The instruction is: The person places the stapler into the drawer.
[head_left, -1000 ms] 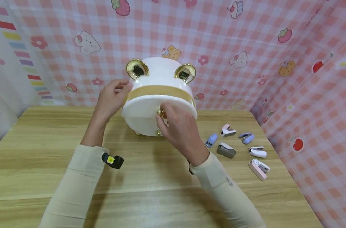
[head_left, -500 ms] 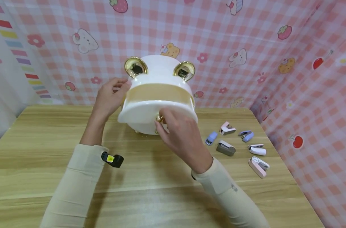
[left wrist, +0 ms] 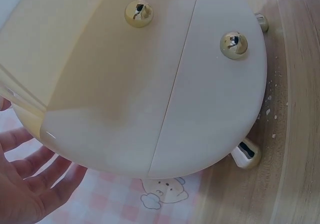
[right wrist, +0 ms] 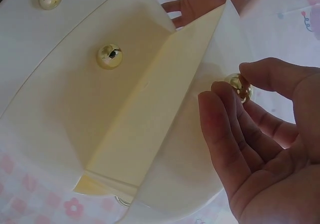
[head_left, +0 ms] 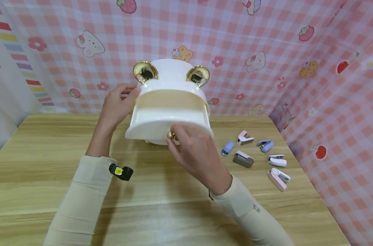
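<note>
A white rounded storage box [head_left: 172, 70] with gold ring-shaped ornaments on top stands upright on the table. Its top drawer [head_left: 147, 130] is pulled partly out, showing a cream inside with nothing visible in it. My right hand [head_left: 196, 153] pinches the drawer's gold knob [head_left: 170, 135] between thumb and fingers; the right wrist view shows the knob [right wrist: 240, 88] at the fingertips. Against the box's left side my left hand [head_left: 115, 106] rests with relaxed fingers. In the left wrist view, spread fingers [left wrist: 55, 181] lie along the box's side. Lower fronts with gold knobs [left wrist: 234, 45] stay flush.
Several small staplers lie on the table to the right: a grey one [head_left: 243, 159], a blue one [head_left: 227, 149], a purple one [head_left: 265, 146], a white one [head_left: 277, 160] and pink-white ones [head_left: 279, 179]. A pink checked curtain [head_left: 118, 41] hangs behind the wooden table [head_left: 161, 212].
My right hand has drawn the top drawer outward toward me by its knob, widening the gap. The left hand has stayed at the box's left side.
</note>
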The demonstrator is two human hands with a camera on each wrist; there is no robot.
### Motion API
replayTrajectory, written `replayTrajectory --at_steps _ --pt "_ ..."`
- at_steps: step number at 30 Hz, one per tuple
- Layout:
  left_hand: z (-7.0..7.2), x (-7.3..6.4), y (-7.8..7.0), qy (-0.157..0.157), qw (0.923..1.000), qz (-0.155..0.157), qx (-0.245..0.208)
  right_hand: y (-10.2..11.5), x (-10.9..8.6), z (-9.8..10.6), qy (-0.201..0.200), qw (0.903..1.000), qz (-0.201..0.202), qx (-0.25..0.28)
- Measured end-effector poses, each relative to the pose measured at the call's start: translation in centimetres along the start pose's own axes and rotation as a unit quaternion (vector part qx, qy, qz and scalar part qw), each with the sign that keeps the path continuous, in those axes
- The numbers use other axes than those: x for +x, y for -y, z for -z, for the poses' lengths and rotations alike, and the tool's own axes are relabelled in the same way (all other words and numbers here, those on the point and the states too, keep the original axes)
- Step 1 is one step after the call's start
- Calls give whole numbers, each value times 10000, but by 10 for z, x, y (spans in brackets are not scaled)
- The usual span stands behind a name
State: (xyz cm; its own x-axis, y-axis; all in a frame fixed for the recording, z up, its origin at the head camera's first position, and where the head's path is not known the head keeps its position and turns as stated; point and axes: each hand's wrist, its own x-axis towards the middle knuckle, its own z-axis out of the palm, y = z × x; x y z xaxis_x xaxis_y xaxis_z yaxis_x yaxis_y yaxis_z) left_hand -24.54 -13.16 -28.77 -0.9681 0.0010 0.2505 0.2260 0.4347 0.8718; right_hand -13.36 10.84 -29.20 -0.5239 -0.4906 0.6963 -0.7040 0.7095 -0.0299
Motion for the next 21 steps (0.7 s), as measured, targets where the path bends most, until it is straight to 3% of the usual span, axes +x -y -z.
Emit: replayTrajectory --at_steps 21 --pt "-1 -1 0 -31 10000 -3 -22 4 -2 5 -35 10000 25 -37"
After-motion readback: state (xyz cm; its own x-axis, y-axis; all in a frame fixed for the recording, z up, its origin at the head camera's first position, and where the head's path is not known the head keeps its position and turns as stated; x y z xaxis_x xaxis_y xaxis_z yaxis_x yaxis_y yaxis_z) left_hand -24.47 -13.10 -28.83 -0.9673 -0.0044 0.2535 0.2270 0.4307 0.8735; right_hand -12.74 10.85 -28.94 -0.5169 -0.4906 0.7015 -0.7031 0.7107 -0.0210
